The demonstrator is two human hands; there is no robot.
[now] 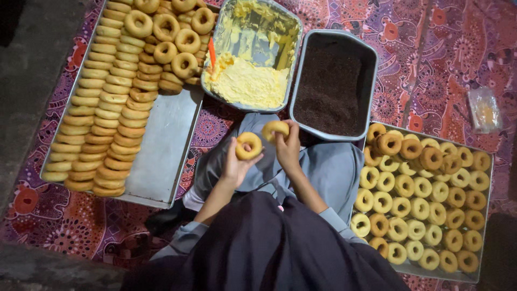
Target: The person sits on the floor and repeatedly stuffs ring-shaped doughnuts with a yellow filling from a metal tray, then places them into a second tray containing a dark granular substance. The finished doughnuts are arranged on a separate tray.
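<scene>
The left hand (237, 161) cups a plain doughnut half (249, 145) in its curled palm, cut face up, while the right hand (289, 146) pinches a second half (275, 129) between closed fingertips just above the lap. Ahead of the hands sit a tin of yellow cream (250, 81) with what looks like an orange spatula (212, 53) stuck in it, and a pan of chocolate sprinkles (329, 89); plain doughnuts fill the left tray (161, 156), filled ones the right tray (479, 277)

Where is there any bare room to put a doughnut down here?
Bare metal shows on the left tray, right of its stacked doughnuts. Patterned cloth lies free above the right tray, beside a small bag. The right tray itself is packed.
</scene>
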